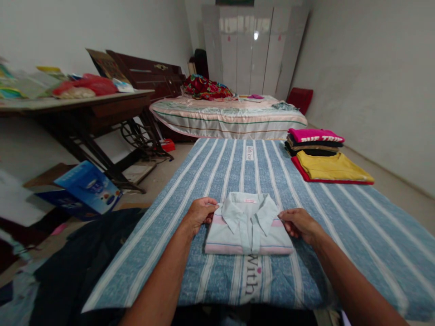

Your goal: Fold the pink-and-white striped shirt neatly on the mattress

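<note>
A folded pale collared shirt with pink and blue stripes lies on the blue striped sheet in front of me. My left hand grips the shirt's left edge near the collar, fingers curled. At the right edge, beside the collar, my right hand pinches the shirt. Both forearms reach in from the bottom of the view.
A stack of folded clothes and a yellow shirt on a red one sit at the far right of the sheet. A bed stands behind, a dark table and a blue box to the left, dark cloth lower left.
</note>
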A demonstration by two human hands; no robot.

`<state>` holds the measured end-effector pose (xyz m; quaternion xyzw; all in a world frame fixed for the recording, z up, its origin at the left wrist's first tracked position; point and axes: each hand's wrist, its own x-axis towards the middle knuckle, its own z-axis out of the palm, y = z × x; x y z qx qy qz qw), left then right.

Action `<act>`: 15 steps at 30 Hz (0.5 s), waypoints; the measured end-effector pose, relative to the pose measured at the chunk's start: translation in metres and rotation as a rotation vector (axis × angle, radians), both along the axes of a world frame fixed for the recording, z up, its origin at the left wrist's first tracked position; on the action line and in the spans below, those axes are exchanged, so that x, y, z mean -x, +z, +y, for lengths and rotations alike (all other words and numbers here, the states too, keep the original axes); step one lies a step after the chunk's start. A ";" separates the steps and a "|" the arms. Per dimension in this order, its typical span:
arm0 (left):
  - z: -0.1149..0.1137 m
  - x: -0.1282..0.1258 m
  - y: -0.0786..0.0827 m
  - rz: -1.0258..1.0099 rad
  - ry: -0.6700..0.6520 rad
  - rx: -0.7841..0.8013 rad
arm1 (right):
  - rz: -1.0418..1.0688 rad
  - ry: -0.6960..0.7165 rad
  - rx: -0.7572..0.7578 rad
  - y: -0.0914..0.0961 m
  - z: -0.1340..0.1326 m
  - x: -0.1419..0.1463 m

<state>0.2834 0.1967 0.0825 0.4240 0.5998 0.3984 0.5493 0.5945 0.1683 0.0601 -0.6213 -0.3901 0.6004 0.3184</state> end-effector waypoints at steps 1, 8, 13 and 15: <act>0.000 0.000 0.000 0.000 -0.004 0.001 | -0.013 -0.010 -0.011 0.000 0.001 0.001; -0.002 0.000 -0.001 -0.008 0.011 -0.007 | -0.058 -0.031 -0.108 0.005 0.001 0.006; -0.004 -0.003 0.005 0.031 0.017 -0.096 | -0.015 -0.157 -0.249 0.011 -0.006 0.007; -0.005 -0.006 0.012 0.062 0.003 -0.136 | 0.077 -0.210 -0.248 0.012 -0.009 0.011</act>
